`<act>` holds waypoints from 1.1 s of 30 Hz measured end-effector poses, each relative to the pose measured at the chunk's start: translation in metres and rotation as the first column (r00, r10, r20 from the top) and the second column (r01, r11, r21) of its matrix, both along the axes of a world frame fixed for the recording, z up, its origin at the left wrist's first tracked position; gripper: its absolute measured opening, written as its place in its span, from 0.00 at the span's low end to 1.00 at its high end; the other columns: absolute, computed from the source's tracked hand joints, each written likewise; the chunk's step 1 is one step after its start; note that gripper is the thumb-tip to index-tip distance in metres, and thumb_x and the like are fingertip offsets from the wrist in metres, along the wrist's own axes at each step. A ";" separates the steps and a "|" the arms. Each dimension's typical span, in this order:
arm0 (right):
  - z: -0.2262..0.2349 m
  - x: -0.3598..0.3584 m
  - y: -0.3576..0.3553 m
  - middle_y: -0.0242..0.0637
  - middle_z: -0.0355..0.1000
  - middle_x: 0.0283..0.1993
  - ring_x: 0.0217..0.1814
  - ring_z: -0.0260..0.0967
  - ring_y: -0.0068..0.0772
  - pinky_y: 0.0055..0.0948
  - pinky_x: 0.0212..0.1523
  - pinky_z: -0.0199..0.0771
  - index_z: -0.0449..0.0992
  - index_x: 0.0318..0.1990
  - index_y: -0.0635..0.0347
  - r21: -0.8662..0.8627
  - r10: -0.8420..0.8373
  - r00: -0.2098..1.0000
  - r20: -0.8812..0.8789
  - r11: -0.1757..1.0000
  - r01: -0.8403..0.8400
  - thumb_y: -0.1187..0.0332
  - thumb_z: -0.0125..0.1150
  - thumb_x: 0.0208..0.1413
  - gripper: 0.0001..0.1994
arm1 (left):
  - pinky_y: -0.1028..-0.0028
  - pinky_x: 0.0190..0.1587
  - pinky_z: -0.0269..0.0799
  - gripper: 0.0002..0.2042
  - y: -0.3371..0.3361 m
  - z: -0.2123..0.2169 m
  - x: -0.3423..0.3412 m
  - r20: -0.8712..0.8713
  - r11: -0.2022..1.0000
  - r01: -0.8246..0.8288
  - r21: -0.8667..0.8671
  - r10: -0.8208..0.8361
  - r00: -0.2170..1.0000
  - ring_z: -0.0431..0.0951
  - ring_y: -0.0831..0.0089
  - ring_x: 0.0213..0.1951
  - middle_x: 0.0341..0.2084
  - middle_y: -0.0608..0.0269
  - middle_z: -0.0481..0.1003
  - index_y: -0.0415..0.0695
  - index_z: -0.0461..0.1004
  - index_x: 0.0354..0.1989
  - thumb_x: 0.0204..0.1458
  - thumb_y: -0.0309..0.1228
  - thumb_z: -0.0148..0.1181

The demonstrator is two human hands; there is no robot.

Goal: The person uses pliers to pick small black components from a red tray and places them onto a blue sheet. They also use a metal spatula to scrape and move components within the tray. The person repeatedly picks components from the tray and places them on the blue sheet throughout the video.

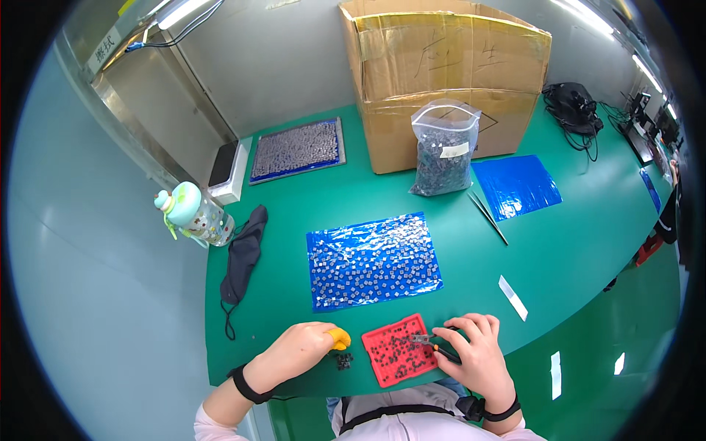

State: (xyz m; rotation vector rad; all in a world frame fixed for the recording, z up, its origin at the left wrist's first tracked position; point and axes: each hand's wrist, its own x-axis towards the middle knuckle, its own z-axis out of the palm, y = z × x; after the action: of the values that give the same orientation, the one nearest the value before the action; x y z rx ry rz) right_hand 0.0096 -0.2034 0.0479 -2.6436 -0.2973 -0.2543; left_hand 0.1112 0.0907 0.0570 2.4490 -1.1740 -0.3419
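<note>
My right hand (476,349) grips small pliers (446,351) with black and orange handles. Their metal jaws lie over a red tray (397,381) holding many tiny dark pieces. To the tray's left, my left hand (303,351) is curled, yellow covers on its fingertips. Those fingers are pressed together; whatever they hold, if anything, is hidden. Just below them sits a small heap of black parts (344,361). Beyond both hands a blue sheet (316,299) is scattered with many small silvery square pieces.
At the back stand a large cardboard box (448,66) and a zip bag of dark parts (443,158). Tweezers (488,219) lie near a bare blue sheet (517,186). On the left are a bottle (198,215), a dark face mask (244,257) and a filled tray (298,149).
</note>
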 end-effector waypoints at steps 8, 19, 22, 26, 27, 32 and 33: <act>0.011 0.006 0.008 0.29 0.70 0.45 0.48 0.65 0.37 0.38 0.49 0.64 0.78 0.45 0.49 0.217 0.041 0.991 0.131 0.974 -0.069 0.65 0.70 0.39 0.20 | 0.79 0.36 0.76 0.09 -0.001 0.045 -0.028 -0.771 0.691 -0.671 -0.269 0.263 0.580 0.81 0.76 0.35 0.36 0.58 0.81 0.36 0.81 0.39 0.48 0.19 0.65; 0.029 0.014 0.023 0.31 0.73 0.46 0.46 0.67 0.37 0.35 0.45 0.67 0.80 0.45 0.52 0.399 0.142 0.954 0.265 0.884 -0.243 0.67 0.72 0.33 0.24 | 0.71 0.45 0.79 0.12 -0.036 0.032 -0.064 -0.840 0.317 -0.786 -0.532 -0.081 0.536 0.82 0.67 0.39 0.36 0.54 0.80 0.32 0.78 0.38 0.43 0.14 0.67; 0.031 0.013 0.022 0.31 0.73 0.45 0.45 0.67 0.37 0.35 0.45 0.67 0.80 0.45 0.51 0.428 0.145 0.955 0.258 0.869 -0.247 0.67 0.73 0.33 0.24 | 0.67 0.44 0.81 0.13 -0.042 0.028 -0.068 -0.795 0.248 -0.759 -0.602 -0.106 0.597 0.82 0.64 0.40 0.36 0.52 0.79 0.31 0.77 0.38 0.41 0.11 0.67; 0.031 0.009 0.020 0.31 0.73 0.45 0.45 0.67 0.37 0.35 0.44 0.68 0.80 0.45 0.51 0.455 0.152 0.958 0.245 0.854 -0.252 0.66 0.73 0.33 0.24 | 0.68 0.37 0.82 0.12 -0.057 0.031 -0.075 -0.794 0.184 -0.782 -0.596 0.010 0.608 0.82 0.64 0.33 0.30 0.51 0.80 0.31 0.76 0.34 0.39 0.14 0.70; 0.030 0.009 0.020 0.31 0.73 0.45 0.45 0.67 0.37 0.35 0.43 0.68 0.80 0.45 0.51 0.457 0.159 0.958 0.239 0.852 -0.256 0.66 0.73 0.33 0.24 | 0.69 0.34 0.82 0.12 -0.060 0.031 -0.076 -0.799 0.162 -0.796 -0.584 0.059 0.598 0.83 0.64 0.30 0.27 0.51 0.80 0.32 0.76 0.32 0.38 0.15 0.71; 0.027 0.007 0.020 0.31 0.74 0.45 0.45 0.68 0.37 0.34 0.43 0.67 0.80 0.45 0.50 0.454 0.169 0.960 0.223 0.853 -0.256 0.66 0.73 0.33 0.24 | 0.64 0.44 0.82 0.14 -0.053 0.021 -0.081 -0.738 0.183 -0.719 -0.670 -0.058 0.673 0.82 0.57 0.41 0.36 0.45 0.79 0.26 0.76 0.39 0.41 0.08 0.64; 0.026 0.007 0.021 0.31 0.74 0.45 0.45 0.68 0.37 0.34 0.43 0.67 0.80 0.45 0.50 0.458 0.168 0.960 0.225 0.851 -0.256 0.66 0.72 0.33 0.24 | 0.64 0.44 0.83 0.14 -0.053 0.020 -0.082 -0.739 0.165 -0.723 -0.671 -0.066 0.671 0.82 0.57 0.41 0.36 0.44 0.79 0.26 0.76 0.39 0.41 0.08 0.65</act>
State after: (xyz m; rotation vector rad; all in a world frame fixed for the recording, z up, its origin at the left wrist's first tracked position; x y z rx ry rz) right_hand 0.0163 -0.1826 0.0739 -2.0737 -0.5106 -0.4309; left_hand 0.0293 0.0377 0.0768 1.1515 -0.1867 -0.1525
